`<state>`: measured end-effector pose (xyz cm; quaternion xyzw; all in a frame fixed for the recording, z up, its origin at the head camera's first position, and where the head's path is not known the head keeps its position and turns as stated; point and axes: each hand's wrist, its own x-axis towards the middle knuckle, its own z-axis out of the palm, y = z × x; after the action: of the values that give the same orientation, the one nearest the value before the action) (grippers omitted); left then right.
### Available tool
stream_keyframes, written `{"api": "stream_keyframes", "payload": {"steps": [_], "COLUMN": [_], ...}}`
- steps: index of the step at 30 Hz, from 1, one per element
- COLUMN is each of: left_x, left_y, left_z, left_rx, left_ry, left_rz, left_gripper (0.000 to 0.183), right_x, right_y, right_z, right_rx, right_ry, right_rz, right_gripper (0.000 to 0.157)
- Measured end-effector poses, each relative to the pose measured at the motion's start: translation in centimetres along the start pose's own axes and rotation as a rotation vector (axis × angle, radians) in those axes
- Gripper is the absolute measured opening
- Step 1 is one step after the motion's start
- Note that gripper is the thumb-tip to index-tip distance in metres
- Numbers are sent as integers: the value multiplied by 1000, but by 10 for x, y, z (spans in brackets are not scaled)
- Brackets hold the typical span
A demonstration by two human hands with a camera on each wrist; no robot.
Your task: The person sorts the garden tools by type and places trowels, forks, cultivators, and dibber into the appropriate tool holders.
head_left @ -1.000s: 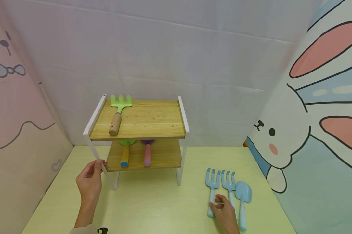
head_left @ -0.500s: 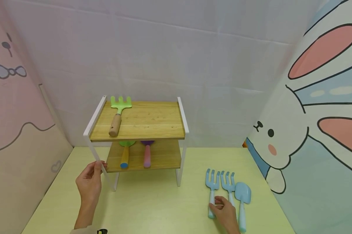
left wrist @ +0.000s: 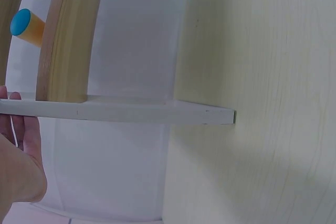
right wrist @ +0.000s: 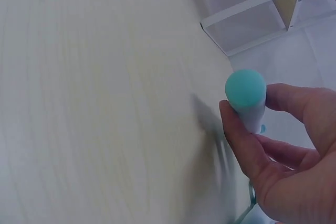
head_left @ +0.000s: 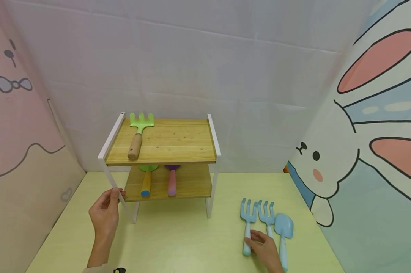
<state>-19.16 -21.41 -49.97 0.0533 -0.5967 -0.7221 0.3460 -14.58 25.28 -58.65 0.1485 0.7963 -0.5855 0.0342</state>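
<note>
A two-tier wooden shelf (head_left: 178,142) with a white frame stands on the yellow-green table. My left hand (head_left: 105,212) grips its front left leg (left wrist: 121,112). A green rake (head_left: 138,132) lies on the top board. A green spade (head_left: 146,181) and a purple spade (head_left: 172,180) lie on the lower board. To the right, two blue rakes and a blue spade (head_left: 283,235) lie side by side. My right hand (head_left: 265,248) pinches the handle of the left blue rake (head_left: 247,223); its handle end (right wrist: 245,94) shows between thumb and fingers.
Cartoon-printed panels wall in the table (head_left: 178,242) on the left, back and right. The second blue rake (head_left: 267,217) lies just right of the held one, close to the right hand.
The right hand has closed a little more around the left blue rake's handle. The left hand stays on the shelf leg.
</note>
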Motion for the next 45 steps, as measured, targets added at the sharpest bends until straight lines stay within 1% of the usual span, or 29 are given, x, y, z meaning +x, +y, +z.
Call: {"api": "stream_keyframes", "payload": {"steps": [3, 6, 10, 15, 25, 32, 37, 41, 45], "left_x": [0, 0, 0, 0, 2, 2, 1, 1, 0], "left_y": [0, 0, 1, 0, -2, -1, -1, -1, -1], "left_z": [0, -1, -1, 0, 0, 0, -1, -1, -1], "left_rx": [10, 8, 1, -4, -28, -22, -43, -52, -18], "left_ry": [1, -2, -4, -2, -8, -4, -18, -22, -8], "left_rz": [-6, -6, -4, -7, 2, -5, 11, 15, 6], "left_gripper": [24, 24, 24, 23, 22, 23, 21, 20, 21], "right_x": [-1, -3, -6, -10, -20, -25, -31, -37, -42], "right_y": [0, -1, -5, -10, -25, -34, -43, -50, -55], "right_z": [1, 0, 0, 1, 1, 3, 4, 5, 6], "right_rx": [67, 106, 150, 174, 135, 155, 160, 181, 199], "right_ry": [-2, 1, 0, 1, 17, 14, 8, 0, 6], "right_rz": [26, 46, 50, 23, -30, -67, -86, -126, -172], "right_gripper": [50, 52, 55, 56, 58, 56, 55, 55, 55]}}
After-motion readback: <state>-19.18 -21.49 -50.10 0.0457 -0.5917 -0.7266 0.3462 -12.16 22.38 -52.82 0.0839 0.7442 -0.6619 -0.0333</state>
